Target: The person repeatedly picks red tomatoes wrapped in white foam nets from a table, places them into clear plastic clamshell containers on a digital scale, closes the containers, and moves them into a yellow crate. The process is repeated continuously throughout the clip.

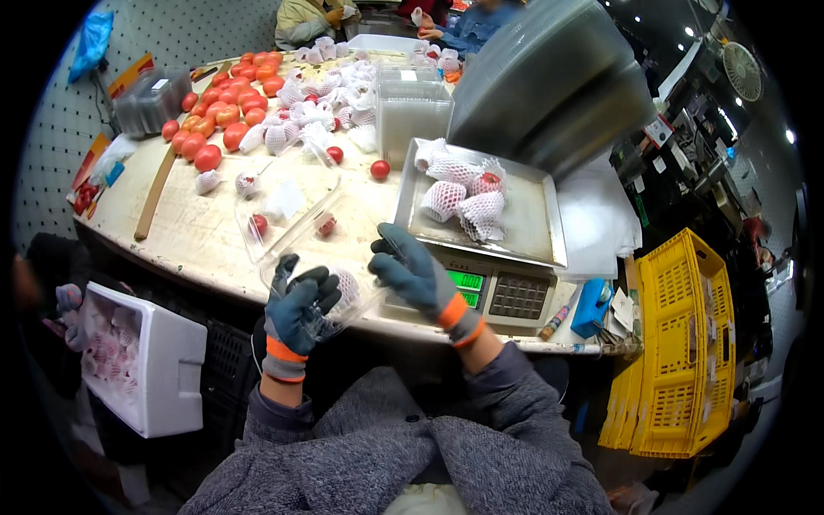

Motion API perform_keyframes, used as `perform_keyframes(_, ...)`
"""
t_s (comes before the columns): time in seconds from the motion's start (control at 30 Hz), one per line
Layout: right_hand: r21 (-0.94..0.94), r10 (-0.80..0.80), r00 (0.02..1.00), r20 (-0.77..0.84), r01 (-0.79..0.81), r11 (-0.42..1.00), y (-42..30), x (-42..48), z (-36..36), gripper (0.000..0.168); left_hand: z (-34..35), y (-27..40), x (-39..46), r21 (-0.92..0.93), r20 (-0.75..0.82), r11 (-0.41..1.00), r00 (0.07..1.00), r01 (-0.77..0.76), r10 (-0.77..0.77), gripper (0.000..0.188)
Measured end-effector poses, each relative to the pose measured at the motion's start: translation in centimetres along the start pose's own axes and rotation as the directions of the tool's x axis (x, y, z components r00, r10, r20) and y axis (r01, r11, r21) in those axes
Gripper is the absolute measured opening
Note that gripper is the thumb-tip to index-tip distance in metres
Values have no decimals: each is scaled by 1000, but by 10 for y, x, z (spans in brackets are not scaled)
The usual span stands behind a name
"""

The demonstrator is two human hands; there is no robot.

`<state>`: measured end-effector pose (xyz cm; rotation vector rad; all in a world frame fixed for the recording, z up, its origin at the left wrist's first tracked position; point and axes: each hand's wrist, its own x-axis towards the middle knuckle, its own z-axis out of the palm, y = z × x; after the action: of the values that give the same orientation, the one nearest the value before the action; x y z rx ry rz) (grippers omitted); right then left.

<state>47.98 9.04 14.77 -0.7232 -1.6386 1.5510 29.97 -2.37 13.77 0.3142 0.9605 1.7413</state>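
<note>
My left hand [300, 305], in a blue-grey glove with an orange cuff, is closed around the near edge of a clear plastic clamshell box [351, 315]. The box stands open, its lid [302, 222] tilted away over the tabletop. A tomato in a white foam net [345, 288] shows through the plastic just beyond my left fingers. My right hand [415, 270], gloved alike, hovers with curled fingers at the box's right side, beside the scale; whether it grips the plastic is unclear. On the scale [523, 295], a metal tray [528, 225] bears several net-wrapped tomatoes [465, 183].
Loose tomatoes [225, 106] and net-wrapped ones [322, 103] spread across the far table. Stacked clear boxes [414, 103] rise behind the tray, with a tall stack [547, 84] at right. Yellow crates [682, 347] flank the table; a foam box [174, 367] stands left. Co-workers [315, 22] are opposite.
</note>
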Motion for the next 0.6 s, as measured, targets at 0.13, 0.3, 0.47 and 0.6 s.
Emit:
perform_keyframes(0.13, -833, -554, 829, 74, 357, 423, -29, 47, -68, 63, -23, -14, 5, -124, -17, 992, 999, -29, 27, 52)
perform_keyframes(0.3, -970, 98, 988, 119, 137, -202, 6, 95, -106, 67, -12, -37, 9, -214, 53, 973, 994, -81, 94, 64)
perform_keyframes(0.47, -998, 24, 998, 51, 52, -28, -9, 113, -94, 59, -4, -34, -4, -126, 11, 992, 1000, 28, -27, 71)
perform_keyframes(0.6, -820, -367, 924, -111, 123, 559, -45, 87, -68, 67, -11, -43, 8, 306, 4, 850, 893, -429, 450, 65)
